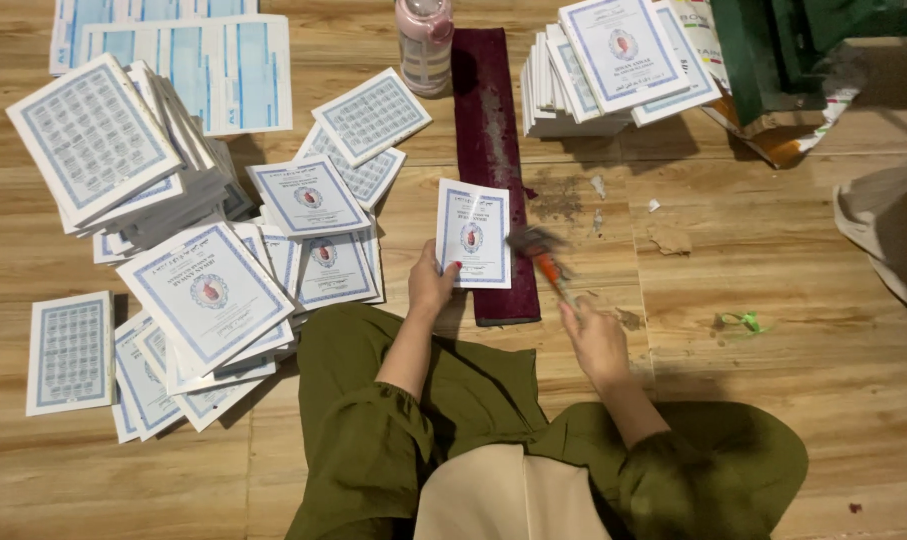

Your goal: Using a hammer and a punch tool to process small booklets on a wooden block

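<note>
- A person sits on a wood-plank floor (773, 260), seen from above, olive sleeves and trousers in view.
- The left hand (431, 285) grasps the lower left edge of a small white booklet (472, 232) with a blue border; fingers curl over its corner, pinning it flat on a dark red padded strip (488, 130) that runs up the middle of the floor.
- The right hand (593, 340) is clenched around the orange handle of a hammer (540, 250), whose head is blurred just beside the booklet's right edge.
- Risk: the hammer head is close to the left fingers, so a stray blow could likely catch them (or land off the strip and dent the planks).
- Risk: held only at one corner, the booklet could shift and be struck crooked.
- Loose heaps of like booklets (208, 290) crowd the floor's left side; a neater stack (593, 70) sits near the top edge, by a pink bottle (424, 40).
- Paper scraps and scuffs mark the planks right of the strip; a green machine base stands at the top right corner.
</note>
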